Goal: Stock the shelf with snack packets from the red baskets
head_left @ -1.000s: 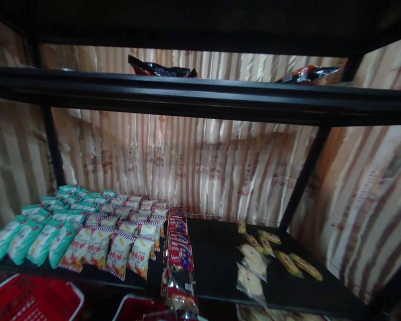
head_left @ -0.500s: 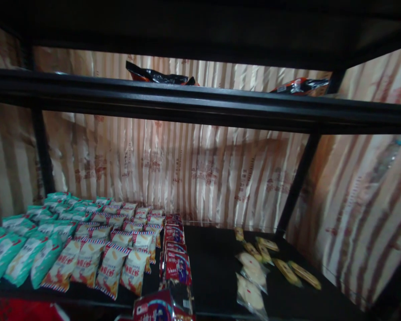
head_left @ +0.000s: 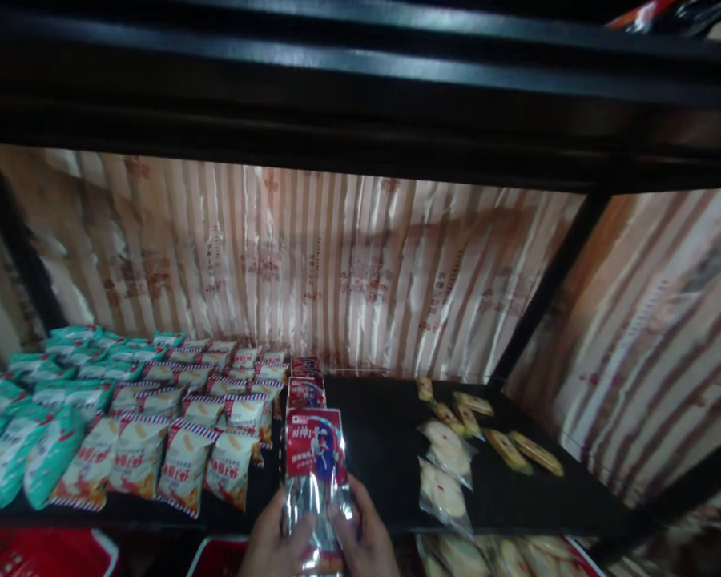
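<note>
Lifted from the view's lower edge half a second ago, a red packet (head_left: 315, 443) now shows at the near end of the row of red packets (head_left: 306, 391). The left hand (head_left: 275, 538) and right hand (head_left: 369, 535) pinch its lower part from either side, thumbs over its front. Left of the row sit white snack bags (head_left: 187, 465); right of it, clear-wrapped rounds (head_left: 444, 490) lie on the black shelf (head_left: 376, 449).
</note>
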Demonstrator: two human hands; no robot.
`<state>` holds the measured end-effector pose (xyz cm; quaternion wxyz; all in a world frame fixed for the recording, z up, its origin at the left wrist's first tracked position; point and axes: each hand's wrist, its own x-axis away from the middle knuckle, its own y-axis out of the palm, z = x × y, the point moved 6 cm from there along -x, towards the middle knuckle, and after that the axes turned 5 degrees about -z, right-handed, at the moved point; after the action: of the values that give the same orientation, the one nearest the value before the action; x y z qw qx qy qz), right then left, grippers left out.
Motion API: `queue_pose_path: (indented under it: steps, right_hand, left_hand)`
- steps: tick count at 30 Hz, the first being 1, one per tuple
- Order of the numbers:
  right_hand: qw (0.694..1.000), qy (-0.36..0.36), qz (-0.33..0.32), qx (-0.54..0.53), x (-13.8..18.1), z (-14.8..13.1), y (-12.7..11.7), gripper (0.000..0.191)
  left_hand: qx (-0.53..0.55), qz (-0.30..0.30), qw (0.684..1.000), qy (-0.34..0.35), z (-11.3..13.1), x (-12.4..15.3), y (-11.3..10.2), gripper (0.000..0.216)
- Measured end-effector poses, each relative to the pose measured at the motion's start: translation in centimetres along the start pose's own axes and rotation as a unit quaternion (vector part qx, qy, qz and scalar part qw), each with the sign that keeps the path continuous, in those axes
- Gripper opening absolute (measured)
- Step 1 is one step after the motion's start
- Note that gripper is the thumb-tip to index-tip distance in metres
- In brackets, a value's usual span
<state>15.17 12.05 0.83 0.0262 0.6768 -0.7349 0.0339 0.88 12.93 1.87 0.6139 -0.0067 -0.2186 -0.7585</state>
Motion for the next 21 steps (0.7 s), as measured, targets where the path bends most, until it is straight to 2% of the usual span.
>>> queue_pose_path:
  steps: [1,3,8,12,16,19,21]
  right_hand:
    - [1.0,0.004,-0.005,-0.028,-0.9,-0.3,-0.3,0.065]
    - [0.997,-0.004,0.025,-0.072,-2.7,-1.1,-1.3,0.077]
    - [0.996,-0.01,0.039,-0.082,-6.6,-2.3,-2.5,0.076]
    - [0.998,0.006,0.038,-0.056,-9.2,-2.8,-2.9,0.075]
    - [1.0,0.002,0.016,-0.011,-11.9,-3.4,-2.7,0.068]
    - [1.0,-0.002,0.006,0.018,-14.1,-3.6,-2.5,0.064]
    - [0.999,-0.011,-0.001,0.047,-15.4,-3.6,-2.3,0.055]
  left_hand:
    - [0.023,-0.021,1.0,0.005,0.5,-1.2,0.8,0.057]
    - [0.021,-0.042,0.999,0.009,1.7,-3.2,2.1,0.054]
    - [0.001,-0.044,0.999,0.004,3.9,-7.0,3.4,0.04]
    - [-0.018,-0.027,0.999,0.008,4.6,-9.4,3.2,0.028]
    - [-0.055,-0.003,0.998,0.012,5.2,-11.8,2.6,0.027]
    - [-0.127,0.037,0.991,0.016,6.0,-13.5,1.8,0.029]
    - [-0.204,0.066,0.976,0.032,6.7,-14.7,1.2,0.031]
